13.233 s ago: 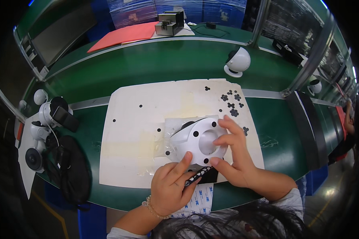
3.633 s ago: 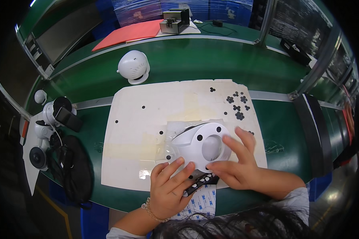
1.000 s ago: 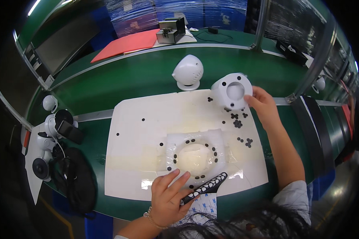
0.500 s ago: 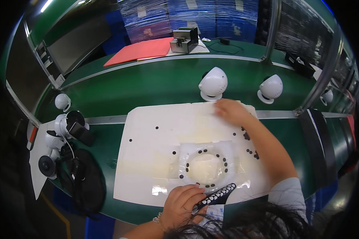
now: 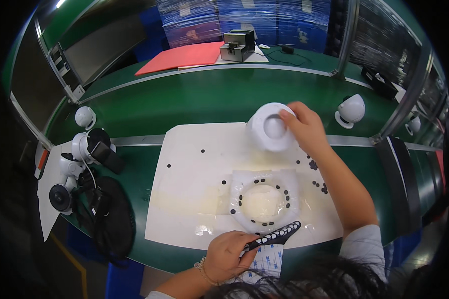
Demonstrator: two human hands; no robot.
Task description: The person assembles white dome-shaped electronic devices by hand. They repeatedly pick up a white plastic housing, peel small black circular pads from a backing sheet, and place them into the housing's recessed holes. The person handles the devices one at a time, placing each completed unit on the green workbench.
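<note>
My right hand [image 5: 307, 127] grips a white ball-shaped device [image 5: 261, 119] by its round base, with the recessed underside turned toward me. It hangs above the far edge of a white board [image 5: 184, 199], slightly blurred. My left hand [image 5: 229, 254], at the board's near edge, is closed around a slim black tool with a white scale pattern [image 5: 279, 232]; its kind is unclear. Below that tool shows a white sheet with blue print [image 5: 269, 259]. A translucent square pad with a round opening [image 5: 238, 184] lies taped on the board, small black discs [image 5: 288, 198] set around the opening.
More black discs [image 5: 313, 164] lie loose at the board's right. Another white device [image 5: 351, 109] stands at the back right, one [image 5: 85, 117] at the back left. Devices with cables [image 5: 82, 147] and a black pouch [image 5: 112, 219] occupy the left. A metal box [image 5: 237, 47] sits on the far shelf.
My right hand has taken hold of the white device that stood behind the board, lifted it toward me and tipped its base my way. My left hand still holds the patterned tool.
</note>
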